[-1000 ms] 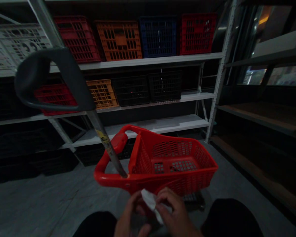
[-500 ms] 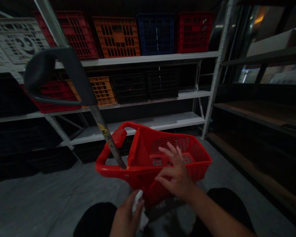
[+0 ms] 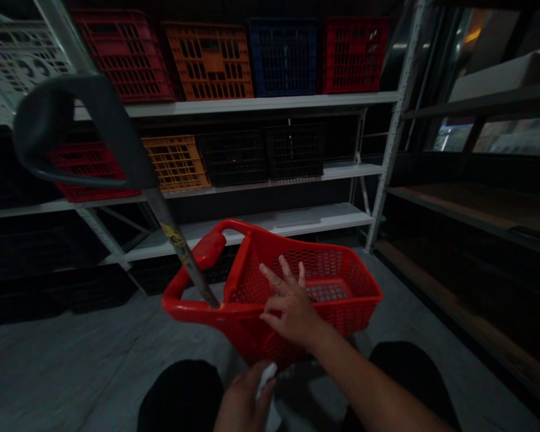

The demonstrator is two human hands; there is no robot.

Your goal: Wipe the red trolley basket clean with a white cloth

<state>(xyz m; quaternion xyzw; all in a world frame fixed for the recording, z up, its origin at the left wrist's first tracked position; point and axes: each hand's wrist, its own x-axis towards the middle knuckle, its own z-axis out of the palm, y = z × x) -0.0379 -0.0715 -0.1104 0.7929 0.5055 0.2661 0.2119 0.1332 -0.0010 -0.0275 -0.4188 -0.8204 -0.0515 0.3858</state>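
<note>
White piece grasped low, right hand raised before red cart

A crumpled white piece (image 3: 266,377), its material too dim to tell, is grasped between the thumb and fingers of the left hand (image 3: 246,397). It is held low above the floor (image 3: 63,360), between the dark-clad knees (image 3: 180,396) and just below the near side of the red cart (image 3: 240,327). The right hand (image 3: 290,309) is raised in front of the cart's near rim, three fingers fanned out, thumb and forefinger drawn close together; whether anything is pinched there, or the rim touched, cannot be told.

The cart is stood on the floor, before the front edge of the metal rack (image 3: 270,103). A metal pole (image 3: 189,264), topped by a dark handle (image 3: 117,132), is seen at the cart's near left corner. Along the rack's upper shelf, orange (image 3: 209,60), blue (image 3: 282,57) and red crates are lined up.
</note>
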